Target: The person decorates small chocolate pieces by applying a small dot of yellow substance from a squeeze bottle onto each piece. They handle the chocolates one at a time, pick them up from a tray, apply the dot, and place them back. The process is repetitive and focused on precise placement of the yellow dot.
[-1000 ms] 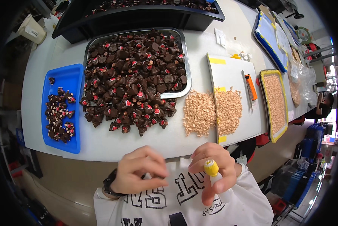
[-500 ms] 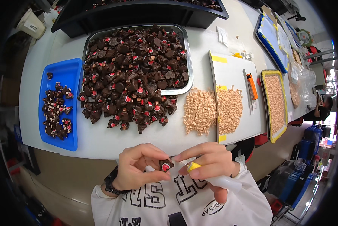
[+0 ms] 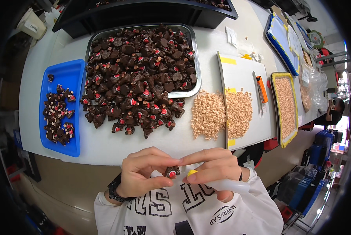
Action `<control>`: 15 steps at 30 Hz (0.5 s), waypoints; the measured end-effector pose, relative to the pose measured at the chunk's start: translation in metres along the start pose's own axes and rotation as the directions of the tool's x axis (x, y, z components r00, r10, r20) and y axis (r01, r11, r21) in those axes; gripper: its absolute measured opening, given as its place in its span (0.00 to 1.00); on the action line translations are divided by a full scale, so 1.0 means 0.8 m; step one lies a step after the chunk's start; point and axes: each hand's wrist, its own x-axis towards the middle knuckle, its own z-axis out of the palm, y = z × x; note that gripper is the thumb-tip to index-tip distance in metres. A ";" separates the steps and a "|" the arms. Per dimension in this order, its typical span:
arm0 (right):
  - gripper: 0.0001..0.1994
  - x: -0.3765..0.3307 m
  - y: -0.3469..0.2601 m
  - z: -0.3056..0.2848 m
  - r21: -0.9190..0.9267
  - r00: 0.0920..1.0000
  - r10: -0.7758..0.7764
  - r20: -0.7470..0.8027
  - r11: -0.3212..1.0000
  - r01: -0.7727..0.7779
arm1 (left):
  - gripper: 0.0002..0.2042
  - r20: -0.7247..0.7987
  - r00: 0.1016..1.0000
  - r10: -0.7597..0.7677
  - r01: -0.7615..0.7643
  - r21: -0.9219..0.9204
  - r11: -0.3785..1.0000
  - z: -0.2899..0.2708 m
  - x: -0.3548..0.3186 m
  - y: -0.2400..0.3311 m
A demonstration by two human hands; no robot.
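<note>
Between the thumb and fingers of my left hand (image 3: 141, 171) is a small dark-brown lumpy piece (image 3: 171, 171) with a red-and-white patch. My right hand (image 3: 218, 169) is closed on a white squeeze bottle (image 3: 233, 187) with a yellow collar and a thin needle tip. The tip points left at the brown piece; whether they touch is hard to make out. My right index finger reaches across to my left fingertips. Beyond my hands, a heap of similar brown pieces (image 3: 138, 82) spills from a metal tray (image 3: 196, 84) onto the table.
At left, a blue tray (image 3: 77, 137) holds brown pieces dotted with beige bits. Loose beige bits (image 3: 208, 117) lie beside and on a white board (image 3: 238, 78), with tweezers (image 3: 257, 96) and an orange-black cutter (image 3: 261, 90). Another tray of bits (image 3: 287, 105) stands right; a black bin (image 3: 144, 17) behind.
My right hand has shifted slightly left with the bottle, bringing its tip closer to the brown piece. The right index finger now meets my left fingertips.
</note>
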 end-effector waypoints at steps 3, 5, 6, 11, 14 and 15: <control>0.25 0.000 -0.001 0.000 -0.006 1.000 0.019 -0.003 1.000 -0.019 | 0.19 0.007 1.000 -0.003 0.003 -0.001 1.000 0.000 0.001 0.001; 0.25 0.000 0.000 -0.001 -0.021 1.000 0.025 0.012 0.999 -0.025 | 0.19 0.011 1.000 -0.005 0.005 0.006 1.000 -0.001 0.002 0.003; 0.25 0.000 0.000 -0.001 -0.028 0.999 0.028 0.020 0.999 -0.028 | 0.19 0.012 1.000 -0.006 0.006 0.009 1.000 -0.001 0.002 0.003; 0.25 -0.001 0.003 0.001 -0.002 1.000 -0.001 -0.017 1.000 0.001 | 0.19 -0.080 0.994 -0.073 0.065 -0.096 0.993 0.006 -0.001 0.000; 0.27 -0.001 -0.002 -0.003 0.014 0.998 0.048 0.034 0.999 -0.048 | 0.20 -0.132 0.985 -0.110 0.092 -0.136 0.986 0.009 -0.003 0.000; 0.27 -0.001 -0.003 -0.004 0.018 0.995 0.075 0.060 0.997 -0.076 | 0.20 -0.133 0.985 -0.112 0.093 -0.140 0.986 0.009 -0.003 -0.001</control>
